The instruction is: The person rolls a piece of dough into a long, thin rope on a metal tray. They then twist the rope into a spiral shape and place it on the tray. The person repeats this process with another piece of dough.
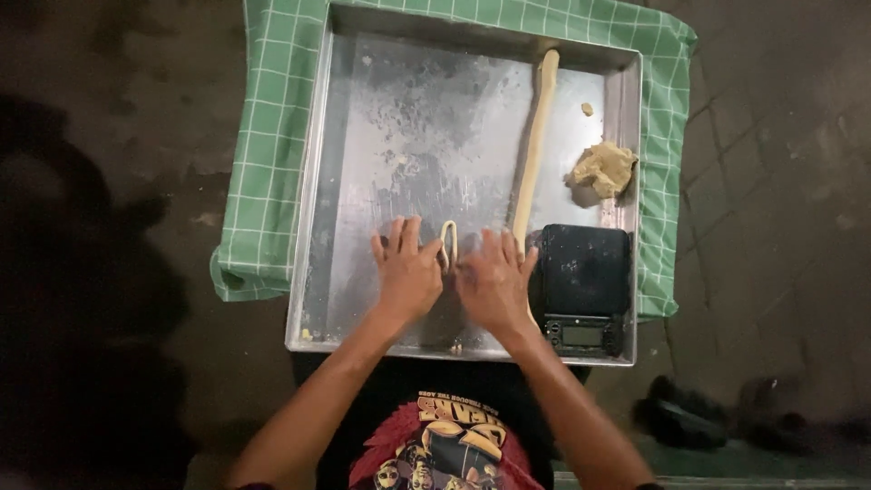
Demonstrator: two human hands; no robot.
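Note:
Both palms rest flat on a large metal tray (363, 136). My left hand (406, 272) and my right hand (494, 283) lie side by side with fingers spread. Between them sits a small loop of thin dough (447, 241), its ends hidden under my hands. A long dough rope (535, 136) runs from the tray's far edge down to just beyond my right hand's fingertips. A rough lump of dough (603, 168) sits at the tray's right side, with a tiny dough bit (587, 109) above it.
A black digital scale (582, 289) stands in the tray's near right corner, close beside my right hand. A green checked cloth (268, 136) lies under the tray on a dark floor. Dark shoes (680, 419) sit at the lower right.

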